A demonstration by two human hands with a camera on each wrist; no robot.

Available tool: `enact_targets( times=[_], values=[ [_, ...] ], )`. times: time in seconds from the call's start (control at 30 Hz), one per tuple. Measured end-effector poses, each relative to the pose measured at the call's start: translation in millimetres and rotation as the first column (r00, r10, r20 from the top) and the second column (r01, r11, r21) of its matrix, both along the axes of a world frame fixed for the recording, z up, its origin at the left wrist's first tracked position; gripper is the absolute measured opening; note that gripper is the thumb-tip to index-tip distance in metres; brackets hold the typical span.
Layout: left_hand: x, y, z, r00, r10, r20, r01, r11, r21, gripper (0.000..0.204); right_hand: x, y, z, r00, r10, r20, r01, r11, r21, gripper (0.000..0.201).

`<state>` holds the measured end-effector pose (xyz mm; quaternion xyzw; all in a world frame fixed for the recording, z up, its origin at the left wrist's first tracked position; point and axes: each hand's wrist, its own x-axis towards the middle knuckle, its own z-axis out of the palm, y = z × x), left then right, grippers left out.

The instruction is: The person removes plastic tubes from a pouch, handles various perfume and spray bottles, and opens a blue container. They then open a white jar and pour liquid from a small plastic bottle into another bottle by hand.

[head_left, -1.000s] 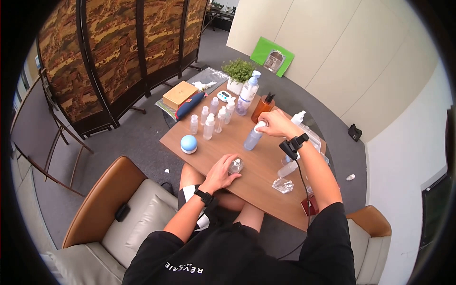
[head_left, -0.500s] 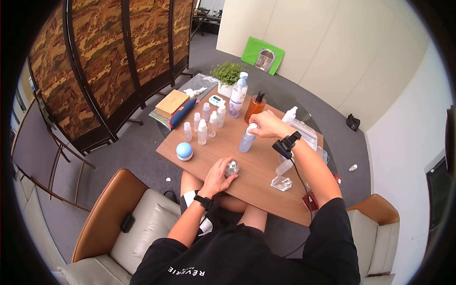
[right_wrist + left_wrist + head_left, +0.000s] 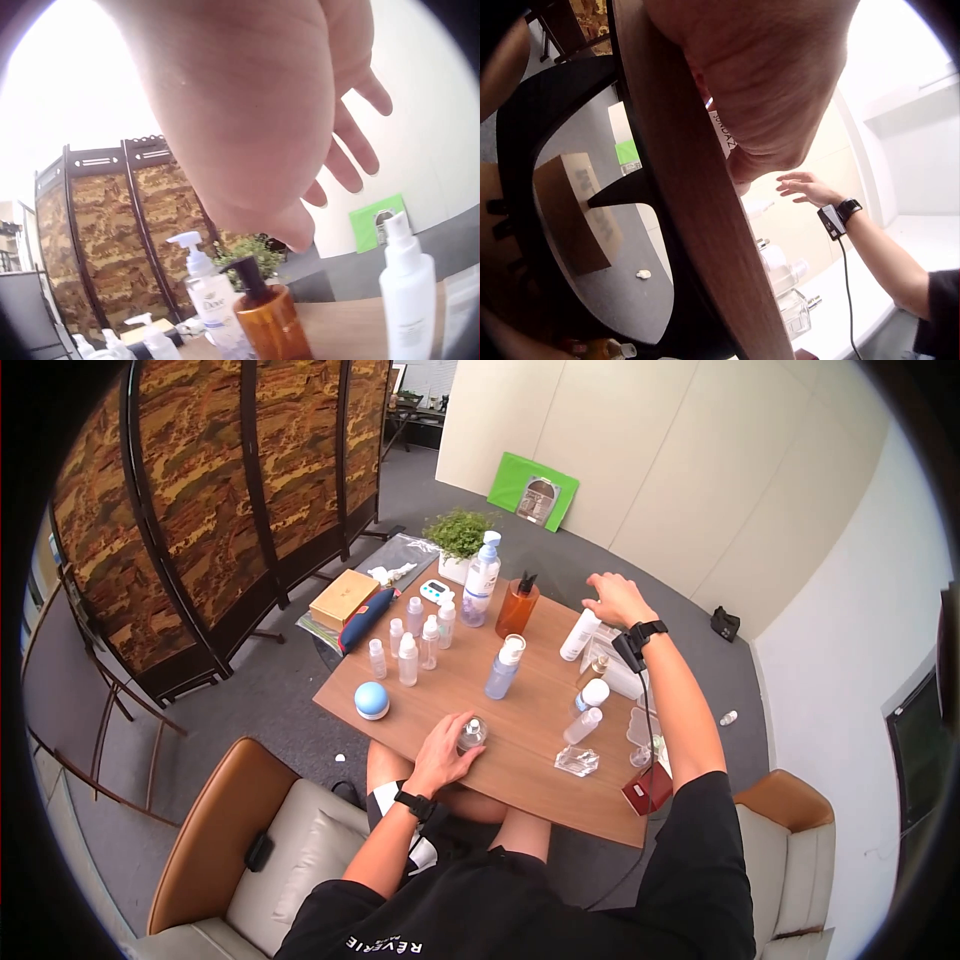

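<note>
In the head view the left hand (image 3: 442, 756) rests at the table's near edge, its fingers and thumb around a small clear round bottle (image 3: 473, 734). My right hand (image 3: 618, 601) is raised above the table's right side, fingers spread and holding nothing, near a white spray bottle (image 3: 580, 635). A bluish bottle with a white cap (image 3: 503, 668) stands alone mid-table. Behind it are an amber pump bottle (image 3: 517, 609) and a tall Dove pump bottle (image 3: 480, 588). The right wrist view shows the right hand (image 3: 300, 112) above the amber bottle (image 3: 273, 322) and the white spray bottle (image 3: 408, 300).
Several small frosted bottles (image 3: 408, 663) stand at the left, beside a blue-topped ball (image 3: 372, 701). A potted plant (image 3: 458, 540) and a wooden box (image 3: 343, 597) are at the back. To the right are a clear crystal-like piece (image 3: 577, 762), clear trays and a red box (image 3: 646, 790).
The right hand has let go of the bluish bottle, which now stands on the table, and has moved up and to the right. My left hand stays at the round bottle. The head view has shifted.
</note>
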<state>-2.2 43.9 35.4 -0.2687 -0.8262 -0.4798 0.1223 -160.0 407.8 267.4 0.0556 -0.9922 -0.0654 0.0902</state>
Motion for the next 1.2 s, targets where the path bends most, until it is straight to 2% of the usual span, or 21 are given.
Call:
enact_targets(
  times=[0.17, 0.23, 0.3, 0.37, 0.9, 1.2],
  values=[
    [-1, 1, -1, 1.000, 0.015, -0.004, -0.015, 1.000, -0.026, 0.066, 0, 18, -16, 0.982, -0.122, 0.142, 0.123, 0.992, 0.003, 0.052],
    [-1, 0, -1, 1.000, 0.011, -0.009, -0.011, 1.000, -0.019, 0.066, -3, 26, -28, 0.982, -0.098, 0.163, 0.120, 0.984, -0.128, 0.051],
    [0, 0, -1, 1.000, 0.012, -0.008, -0.012, 1.000, -0.011, 0.066, -6, 29, -34, 0.983, -0.069, 0.168, 0.096, 0.983, -0.155, 0.050],
    [1, 0, 0, 1.000, 0.016, -0.027, -0.016, 1.000, 0.002, 0.065, -7, 28, -34, 0.974, -0.131, 0.185, 0.165, 0.969, -0.182, 0.049],
    [-2, 2, -5, 0.999, 0.007, -0.038, -0.007, 1.000, -0.017, 0.066, 9, 27, -25, 0.989, -0.014, 0.148, 0.047, 0.973, -0.224, 0.043],
    [-3, 1, -5, 0.999, 0.011, -0.031, -0.012, 1.000, -0.020, 0.065, 15, 28, -34, 0.989, -0.012, 0.147, 0.052, 0.963, -0.266, 0.037]
  ],
)
